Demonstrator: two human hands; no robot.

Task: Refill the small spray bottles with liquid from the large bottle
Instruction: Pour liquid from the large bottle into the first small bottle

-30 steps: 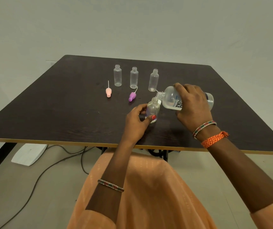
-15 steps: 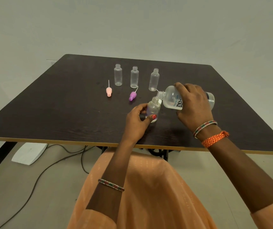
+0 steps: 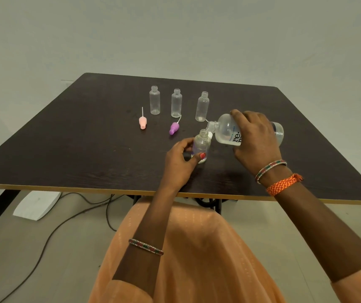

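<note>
A dark table (image 3: 76, 149) holds 3 open bottles (image 3: 176, 103) in a row past the fingers (image 3: 186, 142), plus a pink cap (image 3: 142, 122) and a purple cap (image 3: 174, 128) left of them.

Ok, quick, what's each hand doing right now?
Left hand: closed around the small bottle, steadying it upright on the table.
Right hand: closed around the large bottle, tipped with its mouth over the small bottle's neck.

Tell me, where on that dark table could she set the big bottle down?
Bare patches on the dark wooden table: left of the pink spray cap, and right of the large clear bottle. It is crowded around the three empty small bottles and purple cap.
</note>
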